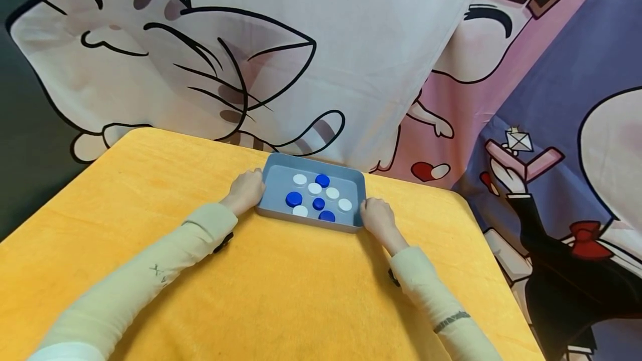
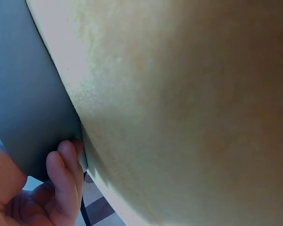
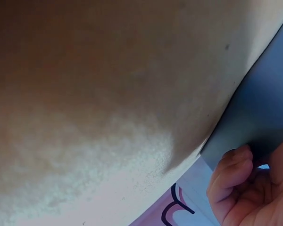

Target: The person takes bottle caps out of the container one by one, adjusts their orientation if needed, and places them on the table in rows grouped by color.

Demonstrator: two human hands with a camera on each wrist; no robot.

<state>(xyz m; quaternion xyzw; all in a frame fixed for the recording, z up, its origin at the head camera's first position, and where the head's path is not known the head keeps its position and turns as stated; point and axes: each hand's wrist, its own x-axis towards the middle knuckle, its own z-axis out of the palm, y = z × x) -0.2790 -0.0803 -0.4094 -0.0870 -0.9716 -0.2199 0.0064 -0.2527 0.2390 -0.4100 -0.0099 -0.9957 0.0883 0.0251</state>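
A shallow grey-blue rectangular tray (image 1: 278, 205) is on the yellow-covered table, near its far edge. Several white discs (image 1: 315, 189) and several blue discs (image 1: 293, 199) lie scattered over its floor; one blue disc (image 1: 318, 204) is smaller than the others. My left hand (image 1: 246, 191) grips the tray's left end, and my right hand (image 1: 378, 217) grips the right end. In the left wrist view, curled fingers (image 2: 66, 176) press against the tray's outer wall (image 2: 33, 94). The right wrist view shows bent fingers (image 3: 231, 181) at the opposite wall (image 3: 259, 108), the thumb mostly hidden.
Yellow cloth (image 1: 281, 294) covers the table, whose far edge runs just behind the tray. Beyond it hangs a printed curtain (image 1: 381, 60) with a cartoon cat and figures. Both sleeved forearms reach in from the near side, with a dark wrist device (image 1: 223, 242) under the left cuff.
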